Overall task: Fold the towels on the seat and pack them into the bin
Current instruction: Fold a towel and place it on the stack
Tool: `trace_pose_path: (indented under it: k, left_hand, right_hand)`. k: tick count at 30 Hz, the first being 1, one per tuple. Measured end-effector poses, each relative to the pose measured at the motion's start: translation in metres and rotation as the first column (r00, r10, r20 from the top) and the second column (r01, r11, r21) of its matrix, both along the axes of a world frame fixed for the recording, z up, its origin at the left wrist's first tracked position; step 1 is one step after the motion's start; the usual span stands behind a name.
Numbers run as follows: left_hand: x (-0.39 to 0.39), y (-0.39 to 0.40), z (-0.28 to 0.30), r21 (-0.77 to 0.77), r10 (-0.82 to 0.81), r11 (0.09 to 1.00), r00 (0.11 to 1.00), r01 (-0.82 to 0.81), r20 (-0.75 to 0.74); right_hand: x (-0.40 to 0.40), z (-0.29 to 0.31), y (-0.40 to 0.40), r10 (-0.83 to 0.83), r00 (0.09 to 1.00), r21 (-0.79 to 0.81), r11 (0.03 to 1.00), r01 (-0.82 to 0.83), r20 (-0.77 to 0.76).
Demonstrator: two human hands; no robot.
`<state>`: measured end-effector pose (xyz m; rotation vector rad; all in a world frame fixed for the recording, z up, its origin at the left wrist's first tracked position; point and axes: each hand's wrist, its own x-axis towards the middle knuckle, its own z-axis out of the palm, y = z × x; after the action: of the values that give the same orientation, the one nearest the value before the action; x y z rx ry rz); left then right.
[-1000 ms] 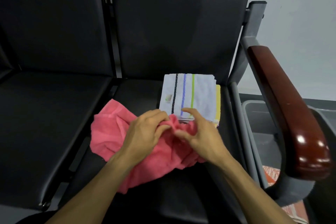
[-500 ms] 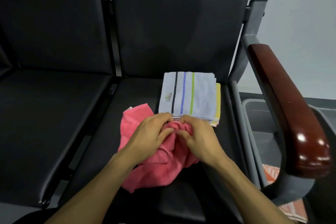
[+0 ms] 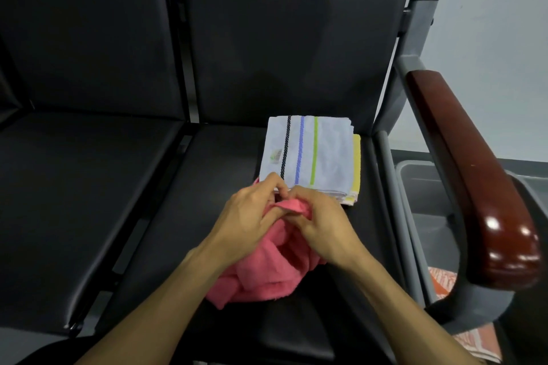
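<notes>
Left hand (image 3: pixel 250 213) and right hand (image 3: pixel 320 216) are pinching one edge of the crumpled pink terry towel (image 3: pixel 267 272) lying on the black padded seat (image 3: pixel 207 187). Risk: they're nudging the folded striped white towel stack (image 3: pixel 308 154) askew.

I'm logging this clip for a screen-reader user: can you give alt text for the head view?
Both hands, left hand and right hand, pinch a bunched pink towel on a black seat. Just behind it lies a folded white striped towel stacked on a yellow towel. A grey bin stands to the right, beyond the wooden armrest.
</notes>
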<state>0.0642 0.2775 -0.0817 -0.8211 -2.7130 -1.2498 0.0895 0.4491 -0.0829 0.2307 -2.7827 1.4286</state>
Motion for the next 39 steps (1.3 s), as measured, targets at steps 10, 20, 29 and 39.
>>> trace_pose_path:
  k: [10, 20, 29, 39]
  left_hand:
    - [-0.004, 0.002, -0.002, -0.045, 0.045, 0.998, 0.985, -0.053, -0.167]
    - [-0.014, -0.014, -0.014, -0.207, 0.143, 0.970, 0.988, -0.130, 0.049]
    - [-0.006, -0.001, 0.001, 0.062, 0.084, 0.994, 0.994, -0.088, 0.071]
    - [-0.017, -0.009, -0.004, 0.163, 0.308, 0.918, 0.910, -0.361, 0.278]
  right_hand:
    - [-0.001, 0.001, 0.012, -0.057, 0.988, 0.071, 0.996, 0.048, 0.141]
    - [-0.006, 0.004, 0.019, -0.336, 0.942, 0.000, 0.942, 0.336, 0.019]
    - [-0.003, 0.000, 0.004, -0.073, 0.997, 0.021, 0.997, 0.073, -0.010]
    - [-0.007, 0.005, 0.008, -0.145, 0.876, -0.662, 0.602, 0.447, 0.460]
